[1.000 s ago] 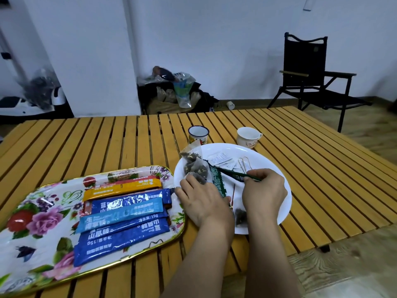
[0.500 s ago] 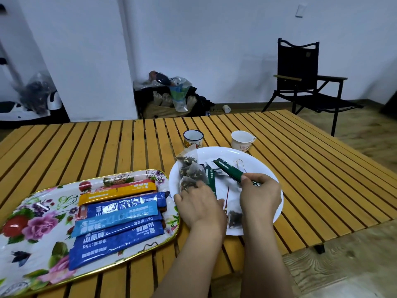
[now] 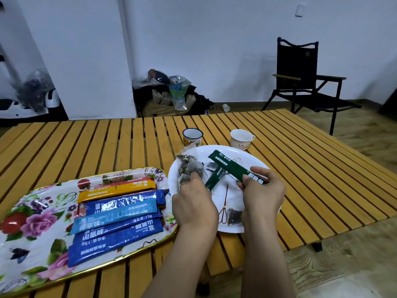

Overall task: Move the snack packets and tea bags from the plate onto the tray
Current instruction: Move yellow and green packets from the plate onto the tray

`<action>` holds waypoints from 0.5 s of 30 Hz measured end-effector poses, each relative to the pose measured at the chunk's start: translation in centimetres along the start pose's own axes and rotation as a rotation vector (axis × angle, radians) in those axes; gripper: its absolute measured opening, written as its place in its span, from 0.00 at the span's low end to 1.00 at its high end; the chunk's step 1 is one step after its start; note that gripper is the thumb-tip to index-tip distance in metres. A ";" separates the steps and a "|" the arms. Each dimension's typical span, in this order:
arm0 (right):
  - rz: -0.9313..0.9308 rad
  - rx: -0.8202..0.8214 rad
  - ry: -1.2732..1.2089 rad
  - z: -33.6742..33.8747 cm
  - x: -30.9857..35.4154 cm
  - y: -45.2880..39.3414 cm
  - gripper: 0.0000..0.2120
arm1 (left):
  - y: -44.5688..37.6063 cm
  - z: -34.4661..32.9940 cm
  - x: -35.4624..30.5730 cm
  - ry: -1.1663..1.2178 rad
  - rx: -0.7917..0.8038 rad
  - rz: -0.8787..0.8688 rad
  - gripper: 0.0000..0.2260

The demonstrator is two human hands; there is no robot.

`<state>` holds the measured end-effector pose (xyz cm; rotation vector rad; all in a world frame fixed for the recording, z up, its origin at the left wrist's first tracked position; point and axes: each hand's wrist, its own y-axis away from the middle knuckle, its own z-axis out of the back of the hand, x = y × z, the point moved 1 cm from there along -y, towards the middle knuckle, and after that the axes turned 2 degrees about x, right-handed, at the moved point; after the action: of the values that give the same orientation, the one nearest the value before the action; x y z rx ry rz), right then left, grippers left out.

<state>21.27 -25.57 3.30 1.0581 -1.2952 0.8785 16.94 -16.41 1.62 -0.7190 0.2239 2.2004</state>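
Note:
A white plate [image 3: 253, 157] sits on the slatted wooden table. My right hand [image 3: 263, 194] pinches one end of a dark green snack packet [image 3: 232, 167] and holds it lifted above the plate. My left hand [image 3: 194, 203] rests at the plate's left side, fingers closed on a second green packet [image 3: 214, 179] next to clear pyramid tea bags [image 3: 189, 166]. Another tea bag [image 3: 234, 216] lies at the plate's near edge with a red string. The floral tray [image 3: 32, 214] on the left carries several blue packets [image 3: 116, 231] and an orange one [image 3: 116, 188].
Two small cups stand just behind the plate, an enamel mug [image 3: 192, 136] and a white cup [image 3: 241, 138]. A black folding chair [image 3: 300, 82] stands at the back right. Bags [image 3: 171, 93] are piled against the wall. The table's near edge is close to my arms.
My right hand has raised the green packet off the plate, its far end now tilted up. My left hand has shifted slightly toward the tea bags and the other green packet.

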 end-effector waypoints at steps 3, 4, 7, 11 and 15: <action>-0.070 0.040 -0.152 0.1 0.5 0.5 0.12 | 0.8 2.7 0.7 0.237 -0.061 0.002 0.06; -0.094 0.065 -0.211 0.0 0.7 0.8 0.13 | 1.0 3.7 1.3 0.304 -0.077 -0.011 0.05; -0.147 0.159 -0.342 -0.5 1.7 1.9 0.12 | 1.6 6.9 4.2 0.486 -0.111 -0.037 0.04; -0.211 0.354 -0.443 -2.1 2.6 4.1 0.11 | 3.2 10.6 9.7 0.686 -0.079 0.037 0.04; -0.185 0.531 -0.352 -5.0 2.3 6.4 0.08 | 1.9 12.9 13.6 0.686 -0.161 0.036 0.04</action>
<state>16.97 -19.01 6.46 1.7856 -1.2476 0.9454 2.95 -4.09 4.44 -1.5565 0.4046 1.9424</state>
